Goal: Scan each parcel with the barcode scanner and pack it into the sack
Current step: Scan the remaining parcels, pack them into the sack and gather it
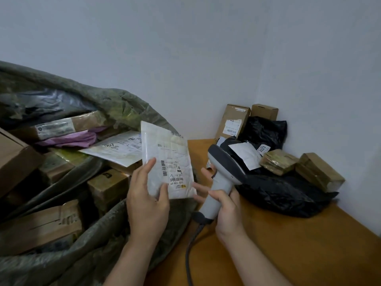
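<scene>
My left hand point(147, 200) holds a flat white parcel point(165, 153) upright by its lower edge, thumb on the front beside its barcode label. My right hand point(225, 209) grips the handle of a grey barcode scanner point(223, 168), whose dark head sits just right of the parcel. Two of that hand's fingers stretch towards the parcel's lower right corner. The open green sack point(115, 106) lies to the left, holding several cardboard boxes and mailers point(117, 148).
On the wooden table point(288, 244) at the right lie black poly bags point(274, 193), taped brown boxes point(318, 171) and two upright cartons point(233, 120) in the wall corner. The scanner's cable point(188, 254) hangs down over the table's front.
</scene>
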Demonstrator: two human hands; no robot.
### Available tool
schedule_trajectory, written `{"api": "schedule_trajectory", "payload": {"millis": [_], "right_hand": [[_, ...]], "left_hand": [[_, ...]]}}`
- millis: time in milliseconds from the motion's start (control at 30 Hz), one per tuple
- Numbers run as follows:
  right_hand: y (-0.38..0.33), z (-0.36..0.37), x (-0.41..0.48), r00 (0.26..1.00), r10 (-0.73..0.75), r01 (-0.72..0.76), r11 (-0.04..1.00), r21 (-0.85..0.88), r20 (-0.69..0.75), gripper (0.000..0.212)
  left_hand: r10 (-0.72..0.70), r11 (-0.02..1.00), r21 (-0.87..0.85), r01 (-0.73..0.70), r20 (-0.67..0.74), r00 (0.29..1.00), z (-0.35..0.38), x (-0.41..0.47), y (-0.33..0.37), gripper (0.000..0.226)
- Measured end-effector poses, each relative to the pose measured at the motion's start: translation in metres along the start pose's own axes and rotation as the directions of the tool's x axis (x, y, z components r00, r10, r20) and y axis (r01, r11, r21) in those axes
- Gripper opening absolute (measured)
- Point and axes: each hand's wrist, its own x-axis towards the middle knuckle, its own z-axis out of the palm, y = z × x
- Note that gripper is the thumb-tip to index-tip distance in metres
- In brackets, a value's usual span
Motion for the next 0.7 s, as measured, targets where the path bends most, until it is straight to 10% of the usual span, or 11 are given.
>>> {"api": "schedule_trajectory", "payload": {"millis": [700], "right_hand": [[-0.018, -0.003, -0.001, 0.976, 0.161, -0.152, 0.986, -0.070, 0.145, 0.044]], "left_hand": [[0.048, 0.985, 0.167, -0.048, 0.008, 0.999, -0.001, 0.000, -0.003, 0.068]]}}
